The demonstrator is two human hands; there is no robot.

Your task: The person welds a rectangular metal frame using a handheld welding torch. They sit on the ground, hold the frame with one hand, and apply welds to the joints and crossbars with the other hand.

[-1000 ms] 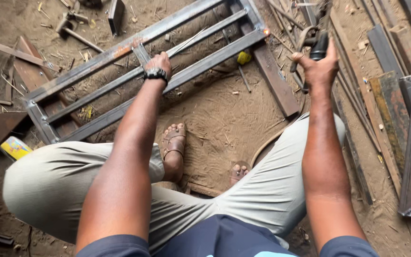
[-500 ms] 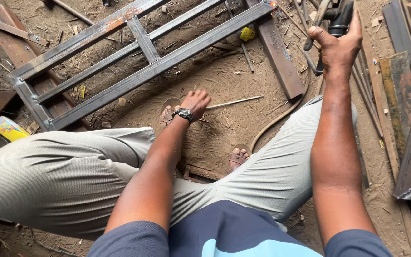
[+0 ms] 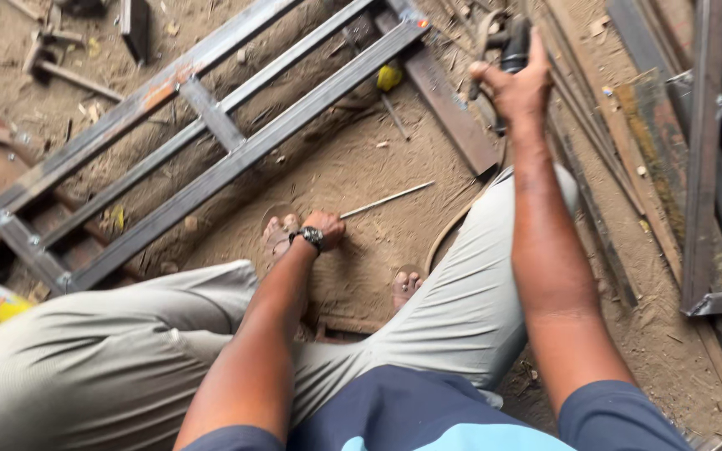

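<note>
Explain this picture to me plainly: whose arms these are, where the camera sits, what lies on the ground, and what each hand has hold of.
There is no machine: a person squats on a dirt floor, and the one camera, worn on their head, looks down past their knees. The left hand, with a wristwatch, is down by the sandalled foot, closed on the end of a thin metal rod that lies on the dirt. The right hand is raised and grips a dark tool handle; what kind of tool is unclear. Ahead lies a ladder-like frame of steel tube, with more metal bars at the right.
</note>
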